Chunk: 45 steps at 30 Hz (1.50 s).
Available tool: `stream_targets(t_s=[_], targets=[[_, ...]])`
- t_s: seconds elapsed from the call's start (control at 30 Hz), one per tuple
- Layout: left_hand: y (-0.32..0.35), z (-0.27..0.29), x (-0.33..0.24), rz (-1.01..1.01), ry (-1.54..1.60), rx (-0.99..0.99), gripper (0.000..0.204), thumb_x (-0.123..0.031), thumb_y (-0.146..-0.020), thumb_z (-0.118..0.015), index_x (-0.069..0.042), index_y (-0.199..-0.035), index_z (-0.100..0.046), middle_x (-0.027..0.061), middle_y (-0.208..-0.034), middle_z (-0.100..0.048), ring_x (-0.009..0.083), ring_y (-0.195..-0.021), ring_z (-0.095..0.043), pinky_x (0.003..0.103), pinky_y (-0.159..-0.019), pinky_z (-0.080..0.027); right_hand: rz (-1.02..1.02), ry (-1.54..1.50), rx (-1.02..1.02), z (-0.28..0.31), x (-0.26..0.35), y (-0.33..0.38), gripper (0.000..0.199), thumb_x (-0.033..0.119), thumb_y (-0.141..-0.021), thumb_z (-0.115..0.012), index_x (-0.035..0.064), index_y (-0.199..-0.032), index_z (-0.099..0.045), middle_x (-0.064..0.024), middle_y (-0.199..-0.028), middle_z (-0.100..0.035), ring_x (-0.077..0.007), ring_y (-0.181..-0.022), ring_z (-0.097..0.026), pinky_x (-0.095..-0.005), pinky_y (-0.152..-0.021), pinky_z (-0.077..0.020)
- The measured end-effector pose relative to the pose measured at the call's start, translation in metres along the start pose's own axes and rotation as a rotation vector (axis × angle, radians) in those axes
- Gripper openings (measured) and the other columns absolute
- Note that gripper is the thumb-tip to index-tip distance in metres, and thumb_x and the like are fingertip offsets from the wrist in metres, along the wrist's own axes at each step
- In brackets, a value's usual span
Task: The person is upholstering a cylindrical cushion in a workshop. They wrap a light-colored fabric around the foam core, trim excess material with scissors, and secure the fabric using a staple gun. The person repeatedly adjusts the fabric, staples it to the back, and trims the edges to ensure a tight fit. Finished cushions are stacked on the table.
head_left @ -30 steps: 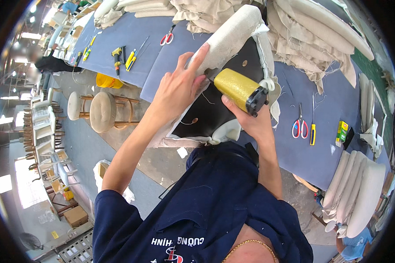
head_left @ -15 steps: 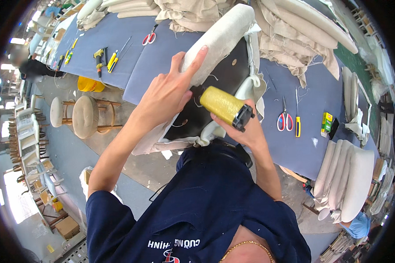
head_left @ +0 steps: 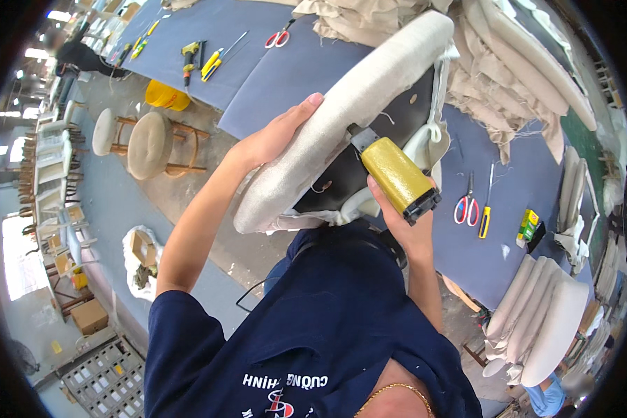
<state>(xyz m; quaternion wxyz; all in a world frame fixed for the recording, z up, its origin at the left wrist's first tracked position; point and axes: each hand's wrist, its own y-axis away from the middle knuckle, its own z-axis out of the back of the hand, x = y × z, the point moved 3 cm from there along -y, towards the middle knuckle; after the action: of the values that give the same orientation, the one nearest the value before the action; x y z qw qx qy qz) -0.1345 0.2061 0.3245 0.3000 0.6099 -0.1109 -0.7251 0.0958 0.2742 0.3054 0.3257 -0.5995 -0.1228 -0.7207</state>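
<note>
A padded chair seat cushion [head_left: 359, 87] in pale beige fabric stands tilted in front of me, its black underside [head_left: 404, 115] partly showing. My left hand [head_left: 279, 136] grips its outer left side, palm against the fabric and fingers stretched along it; the thumb is hidden. In my right hand [head_left: 405, 226] is a staple gun [head_left: 397, 174] with a yellow body and black end cap. Its nose meets the fabric edge along the underside. White cloth folds bunch along the cushion's near and right edges. Part of my right hand is hidden behind the gun.
On the blue-grey table [head_left: 272, 94] lie red-handled scissors [head_left: 466, 209], a yellow screwdriver [head_left: 485, 221], a small box [head_left: 527, 224] and another pair of scissors [head_left: 279, 38]. Beige covers [head_left: 498, 90] are piled behind. Cushions [head_left: 540, 306] stack at right, stools [head_left: 150, 145] stand at left.
My left hand has dropped from pointing fingers over the top to lying along the cushion's side. The cushion has turned, and the staple gun's nose now sits at its fabric edge.
</note>
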Motion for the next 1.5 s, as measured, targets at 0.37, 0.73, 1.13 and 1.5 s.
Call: stream_targets(t_s=[0.37, 0.73, 1.13, 1.5], targets=[[0.059, -0.015, 0.019, -0.467, -0.823, -0.531, 0.067, -0.018, -0.1, -0.06, -0.015, -0.159, -0.029, 0.0252, -0.132, -0.055, 0.0473, -0.1, -0.065, 0.05, -0.082, -0.054, 0.06, 0.155, 0.242, -0.034, -0.011, 0.0, 0.023, 0.025, -0.086, -0.083, 0.0081, -0.101, -0.078, -0.0027, -0.098, -0.078, -0.0195, -0.085, -0.069, -0.0328, -0.085, -0.0432], [0.06, -0.015, 0.009, -0.471, -0.823, -0.389, 0.089, -0.001, -0.087, -0.067, -0.022, -0.162, -0.025, 0.0189, -0.14, -0.05, 0.0462, -0.11, -0.062, 0.05, -0.095, -0.05, 0.331, 0.291, 0.228, -0.023, -0.013, 0.008, 0.038, 0.017, -0.078, -0.089, 0.0043, -0.109, -0.072, -0.008, -0.102, -0.069, -0.0248, -0.091, -0.063, -0.0355, -0.08, -0.0493], [0.05, 0.01, 0.01, -0.579, -0.312, -0.107, 0.073, -0.02, -0.092, -0.068, -0.012, -0.158, -0.037, 0.0154, -0.144, -0.052, 0.0278, -0.114, -0.063, 0.039, -0.097, -0.049, 0.218, 0.185, 0.238, -0.024, -0.021, 0.015, 0.033, 0.016, -0.078, -0.084, 0.0021, -0.105, -0.073, -0.0101, -0.088, -0.075, -0.0261, -0.074, -0.072, -0.0342, -0.069, -0.0514], [0.075, 0.007, 0.054, -0.229, -0.112, -0.295, 0.069, -0.055, -0.109, -0.031, 0.0, -0.146, -0.045, 0.0201, -0.132, -0.061, 0.0259, -0.115, -0.063, 0.038, -0.101, -0.046, 0.178, 0.198, 0.204, -0.042, -0.019, 0.021, 0.026, 0.022, -0.085, -0.083, 0.0065, -0.104, -0.075, -0.0059, -0.098, -0.075, -0.0249, -0.088, -0.066, -0.035, -0.083, -0.0446]])
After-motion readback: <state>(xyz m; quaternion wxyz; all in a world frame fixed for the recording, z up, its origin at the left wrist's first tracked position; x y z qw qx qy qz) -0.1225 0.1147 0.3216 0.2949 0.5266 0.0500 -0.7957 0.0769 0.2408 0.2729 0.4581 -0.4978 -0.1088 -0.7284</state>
